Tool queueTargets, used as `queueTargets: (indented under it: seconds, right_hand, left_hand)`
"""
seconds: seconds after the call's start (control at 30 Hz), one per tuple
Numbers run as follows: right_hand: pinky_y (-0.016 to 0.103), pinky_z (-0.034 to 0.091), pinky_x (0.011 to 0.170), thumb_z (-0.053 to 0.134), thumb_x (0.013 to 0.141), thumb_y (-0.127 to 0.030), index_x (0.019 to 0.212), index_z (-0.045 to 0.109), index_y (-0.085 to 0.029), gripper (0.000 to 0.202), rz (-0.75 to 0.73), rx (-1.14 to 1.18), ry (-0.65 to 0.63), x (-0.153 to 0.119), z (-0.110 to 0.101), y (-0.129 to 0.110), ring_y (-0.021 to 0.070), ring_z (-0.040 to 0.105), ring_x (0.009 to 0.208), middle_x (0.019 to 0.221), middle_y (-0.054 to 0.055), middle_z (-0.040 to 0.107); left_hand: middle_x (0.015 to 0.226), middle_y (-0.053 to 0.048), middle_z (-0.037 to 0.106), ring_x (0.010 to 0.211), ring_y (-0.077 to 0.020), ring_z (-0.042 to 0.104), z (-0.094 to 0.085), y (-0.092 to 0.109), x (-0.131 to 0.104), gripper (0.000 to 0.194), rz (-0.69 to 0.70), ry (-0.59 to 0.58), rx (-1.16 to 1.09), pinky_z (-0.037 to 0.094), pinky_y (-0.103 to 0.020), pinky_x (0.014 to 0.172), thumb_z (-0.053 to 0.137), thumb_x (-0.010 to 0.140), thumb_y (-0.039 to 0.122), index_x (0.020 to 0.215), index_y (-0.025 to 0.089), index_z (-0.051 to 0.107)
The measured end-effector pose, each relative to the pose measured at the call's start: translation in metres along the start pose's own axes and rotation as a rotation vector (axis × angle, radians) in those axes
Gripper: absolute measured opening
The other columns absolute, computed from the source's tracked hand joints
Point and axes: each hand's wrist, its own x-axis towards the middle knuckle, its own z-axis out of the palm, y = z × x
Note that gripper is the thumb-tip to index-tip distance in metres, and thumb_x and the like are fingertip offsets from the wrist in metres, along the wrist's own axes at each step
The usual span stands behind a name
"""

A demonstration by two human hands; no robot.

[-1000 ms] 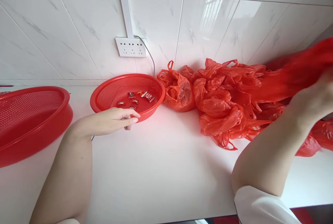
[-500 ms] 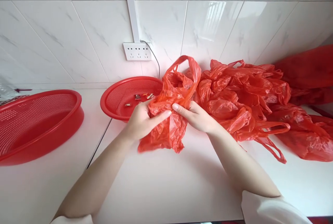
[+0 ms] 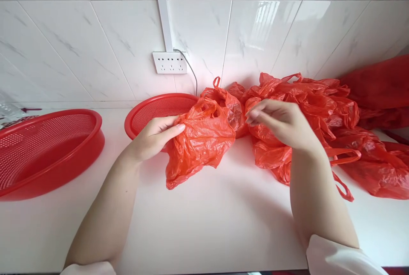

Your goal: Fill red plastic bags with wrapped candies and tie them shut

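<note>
My left hand (image 3: 156,138) grips a crumpled red plastic bag (image 3: 203,138) at its left side, thumb in front and the other fingers mostly hidden behind it. The bag hangs tilted above the white table, its handles bunched at the top. My right hand (image 3: 277,121) is raised to the right, apart from this bag and in front of the pile of red plastic bags (image 3: 313,100). Its thumb and fingertips are pressed together; whether anything small is between them I cannot make out. Behind my left hand stands a round red plastic basket (image 3: 131,117), partly covered by the bag.
A larger red perforated basket (image 3: 79,155) stands at the left. More red bags (image 3: 377,168) lie at the right edge. On the tiled wall is a white socket strip (image 3: 170,62) with a grey cable (image 3: 193,72). The white table (image 3: 198,224) runs along the wall.
My right hand has let go of the bag and moved right and up. The bag has spread out and turned, its raised handle now folded down. My left hand has shifted slightly left, still holding it.
</note>
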Motion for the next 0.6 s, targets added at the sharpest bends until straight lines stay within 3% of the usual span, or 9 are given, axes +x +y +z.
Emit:
queueTargets:
  seconds: [0.07,0.2,0.27,0.33,0.37,0.47,0.53,0.6]
  right_hand:
    - [0.036,0.053,0.078,0.053,0.089,-0.043,0.089,0.064,-0.023,0.022,-0.095,0.083,0.145,-0.002,0.006,-0.012,0.0204,0.066,0.084,0.089,0.004,0.069]
    - [0.036,0.051,0.083,0.071,0.076,-0.044,0.107,0.059,-0.024,0.039,-0.205,-0.063,-0.082,-0.003,0.026,-0.021,0.0248,0.063,0.097,0.107,0.007,0.066]
    - [0.032,0.050,0.074,0.067,0.079,-0.039,0.108,0.057,-0.023,0.035,-0.197,-0.166,-0.152,-0.002,0.038,-0.020,0.0213,0.064,0.084,0.097,0.005,0.068]
    - [0.029,0.046,0.066,0.057,0.088,-0.034,0.099,0.059,-0.023,0.016,-0.215,-0.216,-0.203,-0.001,0.049,-0.016,0.0167,0.060,0.069,0.082,0.003,0.066]
    - [0.028,0.044,0.064,0.053,0.090,-0.032,0.094,0.060,-0.022,0.013,-0.245,-0.225,-0.236,0.000,0.053,-0.015,0.0153,0.058,0.065,0.079,0.002,0.065]
    - [0.026,0.038,0.059,0.049,0.092,-0.029,0.082,0.059,-0.022,0.016,-0.347,-0.234,-0.307,0.001,0.058,-0.014,0.0129,0.051,0.062,0.076,0.002,0.061]
    - [0.026,0.033,0.055,0.051,0.090,-0.029,0.072,0.055,-0.020,0.021,-0.378,-0.255,-0.382,0.001,0.056,-0.014,0.0112,0.043,0.057,0.069,0.000,0.055]
    - [0.025,0.028,0.051,0.055,0.088,-0.033,0.062,0.048,-0.020,0.030,-0.366,-0.283,-0.528,-0.001,0.051,-0.014,0.0096,0.035,0.053,0.059,-0.003,0.046]
  left_hand:
    - [0.079,-0.004,0.063,0.069,-0.0159,0.059,0.001,-0.003,0.000,0.025,-0.007,-0.065,0.032,0.047,-0.025,0.058,0.056,0.086,0.040,0.084,0.016,0.064]
    - [0.090,-0.005,0.065,0.081,-0.0193,0.062,0.007,-0.006,0.001,0.027,0.092,-0.095,0.081,0.050,-0.028,0.066,0.050,0.090,0.037,0.101,0.019,0.066]
    - [0.105,-0.007,0.065,0.097,-0.0217,0.061,0.011,-0.003,0.001,0.032,0.194,-0.069,0.115,0.051,-0.031,0.078,0.050,0.090,0.033,0.117,0.023,0.062]
    - [0.119,-0.008,0.060,0.112,-0.0238,0.055,0.016,0.001,0.001,0.041,0.281,-0.082,0.191,0.047,-0.034,0.091,0.058,0.085,0.031,0.125,0.025,0.057]
    - [0.123,-0.008,0.058,0.115,-0.0244,0.053,0.018,0.003,0.000,0.040,0.306,-0.097,0.240,0.045,-0.035,0.094,0.063,0.081,0.031,0.121,0.024,0.059]
    - [0.115,-0.007,0.060,0.107,-0.0220,0.056,0.025,0.005,0.001,0.016,0.328,-0.094,0.318,0.045,-0.034,0.093,0.067,0.079,0.032,0.090,0.020,0.064]
    - [0.094,-0.005,0.063,0.089,-0.0174,0.058,0.024,0.003,0.001,0.015,0.305,-0.066,0.280,0.047,-0.031,0.082,0.061,0.084,0.032,0.078,0.019,0.058]
    - [0.073,0.000,0.056,0.069,-0.0131,0.053,0.019,0.000,0.000,0.019,0.287,-0.069,0.232,0.045,-0.027,0.066,0.060,0.085,0.033,0.074,0.019,0.054]
